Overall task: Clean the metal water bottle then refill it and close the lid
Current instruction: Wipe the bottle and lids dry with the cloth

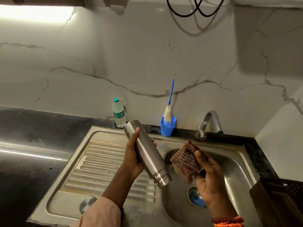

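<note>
Over a steel sink (237, 154), a person's left hand (133, 158) grips a metal water bottle (147, 153), fingers curled round its body; the bottle is tilted with its neck end low over the basin. The right hand (208, 179) holds a red striped cloth (186, 161) just beside the bottle, thumb pressed on the fabric. A round metal lid (86, 204) lies on the drainboard. By the marble wall stand a plastic bottle (118, 113), a blue cup (168, 126) holding a bottle brush (168, 108), and a tap (211, 123) on the dark counter (29, 145).
</note>
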